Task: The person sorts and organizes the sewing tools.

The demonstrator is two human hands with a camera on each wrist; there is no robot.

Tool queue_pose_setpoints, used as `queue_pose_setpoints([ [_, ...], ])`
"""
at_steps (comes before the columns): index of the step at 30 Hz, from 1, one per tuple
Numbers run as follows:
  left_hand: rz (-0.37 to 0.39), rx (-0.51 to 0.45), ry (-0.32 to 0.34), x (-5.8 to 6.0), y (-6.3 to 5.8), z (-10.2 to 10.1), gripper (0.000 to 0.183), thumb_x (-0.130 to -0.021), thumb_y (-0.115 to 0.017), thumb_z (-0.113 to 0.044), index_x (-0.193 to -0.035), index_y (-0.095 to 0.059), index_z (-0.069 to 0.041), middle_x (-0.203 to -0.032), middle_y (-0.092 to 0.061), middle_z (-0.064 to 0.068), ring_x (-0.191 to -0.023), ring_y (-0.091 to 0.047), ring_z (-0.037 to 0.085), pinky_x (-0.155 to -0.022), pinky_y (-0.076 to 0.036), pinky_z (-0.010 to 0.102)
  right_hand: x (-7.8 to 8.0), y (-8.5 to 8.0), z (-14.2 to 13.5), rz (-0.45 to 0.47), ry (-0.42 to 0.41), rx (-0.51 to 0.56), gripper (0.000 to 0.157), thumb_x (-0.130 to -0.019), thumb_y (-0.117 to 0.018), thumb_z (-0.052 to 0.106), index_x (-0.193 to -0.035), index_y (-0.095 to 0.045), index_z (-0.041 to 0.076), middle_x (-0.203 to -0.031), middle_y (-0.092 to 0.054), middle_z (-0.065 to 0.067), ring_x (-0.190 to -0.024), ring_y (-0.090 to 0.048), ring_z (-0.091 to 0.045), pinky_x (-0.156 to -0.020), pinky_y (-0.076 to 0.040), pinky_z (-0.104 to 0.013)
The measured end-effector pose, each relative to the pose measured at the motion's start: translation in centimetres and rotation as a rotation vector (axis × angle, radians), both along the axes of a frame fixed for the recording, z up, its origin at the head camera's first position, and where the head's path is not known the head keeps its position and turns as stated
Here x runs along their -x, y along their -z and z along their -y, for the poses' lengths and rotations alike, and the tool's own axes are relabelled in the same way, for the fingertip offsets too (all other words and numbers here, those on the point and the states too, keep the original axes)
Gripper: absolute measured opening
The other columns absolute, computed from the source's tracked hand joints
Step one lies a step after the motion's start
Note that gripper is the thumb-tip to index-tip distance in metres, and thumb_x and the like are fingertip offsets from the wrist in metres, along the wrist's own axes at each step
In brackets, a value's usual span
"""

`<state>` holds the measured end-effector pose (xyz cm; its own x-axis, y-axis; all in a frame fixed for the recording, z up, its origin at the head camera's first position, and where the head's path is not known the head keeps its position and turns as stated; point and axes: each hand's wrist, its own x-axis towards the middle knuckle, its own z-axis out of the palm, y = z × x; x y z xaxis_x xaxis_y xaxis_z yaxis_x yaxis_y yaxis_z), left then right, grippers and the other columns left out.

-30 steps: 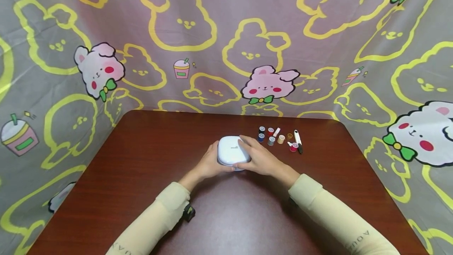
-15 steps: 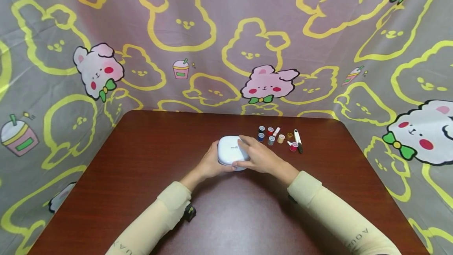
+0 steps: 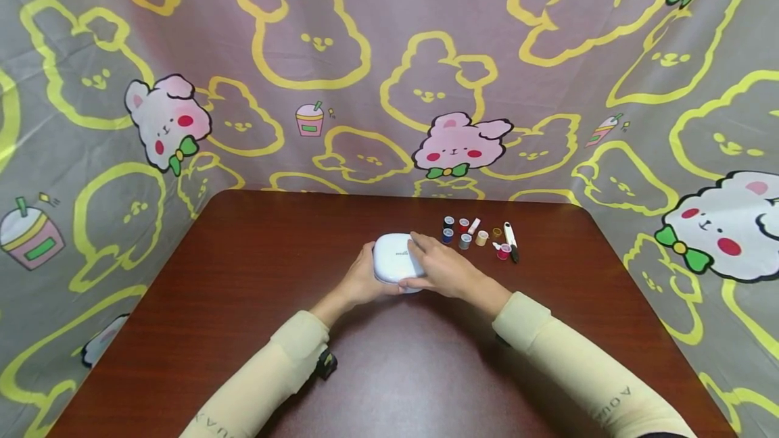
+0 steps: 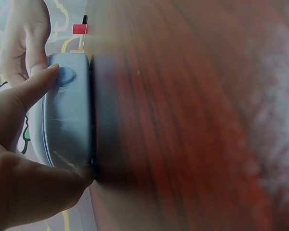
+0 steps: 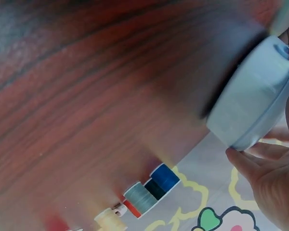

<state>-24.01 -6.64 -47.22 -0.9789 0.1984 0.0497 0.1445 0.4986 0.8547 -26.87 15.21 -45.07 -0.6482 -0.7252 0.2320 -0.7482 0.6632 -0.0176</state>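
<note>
Case [image 3: 391, 263], pale, glossy, round-cornered

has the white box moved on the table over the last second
No, not noticeably: judged against the far edge of the table in the head view, the white box stays in place.

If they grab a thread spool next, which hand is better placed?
Probably the right hand: the spools lie just beyond it, on its side. The left hand is farther off, with the case and right hand in between. Both hold the case.
</note>
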Motion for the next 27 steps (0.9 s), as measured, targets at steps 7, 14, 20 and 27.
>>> queue_pose_setpoints([
  [7, 0.016, 0.008, -0.004, 0.02, -0.08, -0.08, 0.114, -0.062, -0.099, -0.018, -0.15, -0.031, 0.007, -0.143, -0.048, 0.026, -0.129, -0.05, 0.04, -0.109, -0.04, 0.051, 0.2, 0.5, 0.21, -0.122, -0.02, -0.011, 0.085, -0.087, -0.074, 0.06, -0.134, -0.06, -0.01, -0.14, -0.056, -0.03, -0.124, -0.059, -0.041, -0.095, -0.055, -0.047],
  [14, 0.025, 0.016, -0.014, 0.02, -0.09, -0.16, 0.114, -0.062, -0.099, -0.019, -0.149, -0.031, 0.005, -0.142, -0.048, 0.025, -0.128, -0.051, 0.039, -0.108, -0.041, 0.05, 0.39, 0.43, 0.26, -0.144, -0.02, 0.009, 0.083, -0.084, -0.077, 0.059, -0.129, -0.063, -0.008, -0.137, -0.06, -0.027, -0.12, -0.063, -0.039, -0.094, -0.055, -0.046],
  [20, 0.024, 0.03, -0.02, 0.09, -0.1, -0.26, 0.114, -0.061, -0.099, -0.018, -0.15, -0.031, 0.005, -0.142, -0.048, 0.024, -0.128, -0.051, 0.038, -0.108, -0.041, 0.049, 0.39, 0.36, 0.4, -0.151, -0.011, 0.015, 0.083, -0.083, -0.077, 0.06, -0.129, -0.064, -0.008, -0.136, -0.061, -0.026, -0.119, -0.063, -0.039, -0.093, -0.055, -0.046],
  [27, 0.024, 0.028, -0.02, 0.19, 0.02, -0.34, 0.113, -0.061, -0.099, -0.017, -0.15, -0.032, 0.004, -0.143, -0.048, 0.024, -0.129, -0.05, 0.039, -0.11, -0.039, 0.049, 0.28, 0.43, 0.54, -0.147, -0.003, -0.002, 0.083, -0.084, -0.077, 0.06, -0.13, -0.062, -0.009, -0.136, -0.06, -0.027, -0.12, -0.062, -0.039, -0.093, -0.056, -0.047],
])
